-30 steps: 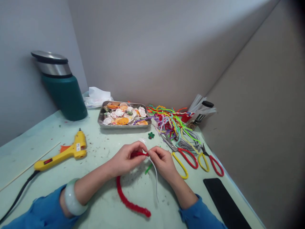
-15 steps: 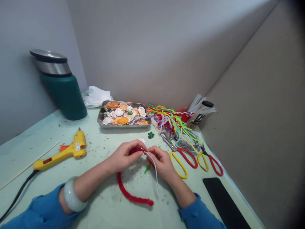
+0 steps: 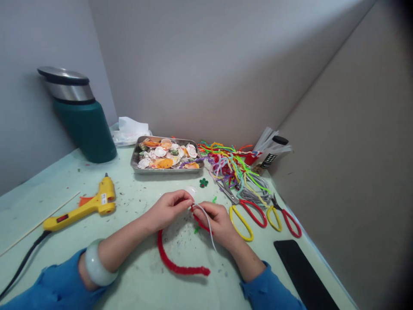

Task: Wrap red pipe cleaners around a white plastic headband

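Above the middle of the table, my left hand (image 3: pixel 171 209) pinches the end of a thin white wire (image 3: pixel 208 219), its fingertips touching those of my right hand. My right hand (image 3: pixel 215 220) is closed around a short fuzzy red piece (image 3: pixel 200 222), beside the wire, which arcs down over the fingers. A longer fuzzy red stem (image 3: pixel 174 268) curves below my left hand, its upper end hidden behind the wrist. Bits of green (image 3: pixel 196 230) show under my right hand. A small green flower shape (image 3: pixel 203 183) lies beyond the hands.
At left are a yellow glue gun (image 3: pixel 103 198), a thin stick (image 3: pixel 40 223) and a green bottle (image 3: pixel 88 131). A metal tray (image 3: pixel 167 171) of shells stands behind, colourful stems (image 3: pixel 238 168) beside it. Scissors (image 3: pixel 241 226), smaller scissors (image 3: pixel 278 218) and a black object (image 3: pixel 300 271) are at right.
The fingers of my left hand have shifted up and left, off the red piece. More of that red piece now shows, slanting down towards my right palm. The white wire has shifted slightly.
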The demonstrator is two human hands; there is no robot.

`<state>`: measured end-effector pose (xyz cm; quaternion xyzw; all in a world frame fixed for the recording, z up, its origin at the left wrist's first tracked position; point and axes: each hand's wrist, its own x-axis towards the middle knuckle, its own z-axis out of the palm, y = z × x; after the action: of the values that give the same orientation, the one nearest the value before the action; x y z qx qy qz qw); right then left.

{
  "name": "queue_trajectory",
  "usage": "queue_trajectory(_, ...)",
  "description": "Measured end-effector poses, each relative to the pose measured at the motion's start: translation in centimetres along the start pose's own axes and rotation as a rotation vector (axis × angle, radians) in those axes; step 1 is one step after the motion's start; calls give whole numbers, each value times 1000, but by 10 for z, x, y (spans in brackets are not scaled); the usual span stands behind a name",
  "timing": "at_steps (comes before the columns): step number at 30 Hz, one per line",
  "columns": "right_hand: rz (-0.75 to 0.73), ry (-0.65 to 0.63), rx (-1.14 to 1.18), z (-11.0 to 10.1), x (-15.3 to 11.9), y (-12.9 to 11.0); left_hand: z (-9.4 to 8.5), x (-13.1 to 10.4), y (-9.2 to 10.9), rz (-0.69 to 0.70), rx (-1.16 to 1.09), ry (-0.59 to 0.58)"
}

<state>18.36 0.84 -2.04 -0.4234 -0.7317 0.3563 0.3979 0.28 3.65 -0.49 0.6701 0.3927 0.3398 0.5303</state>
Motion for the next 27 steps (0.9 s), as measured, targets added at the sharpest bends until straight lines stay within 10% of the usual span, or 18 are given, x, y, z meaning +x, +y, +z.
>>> queue_trajectory(7, -146, 363, -169, -10, 2, -1, -2, 4, -5, -156, 61, 152)
queue_trajectory(16, -365, 155, -797, -6, -1, -11, -1, 5, -5, -240, -17, 201)
queue_trajectory(27, -408, 187, -762, -3, -3, -15, -5, 4, -3, -362, -446, 128)
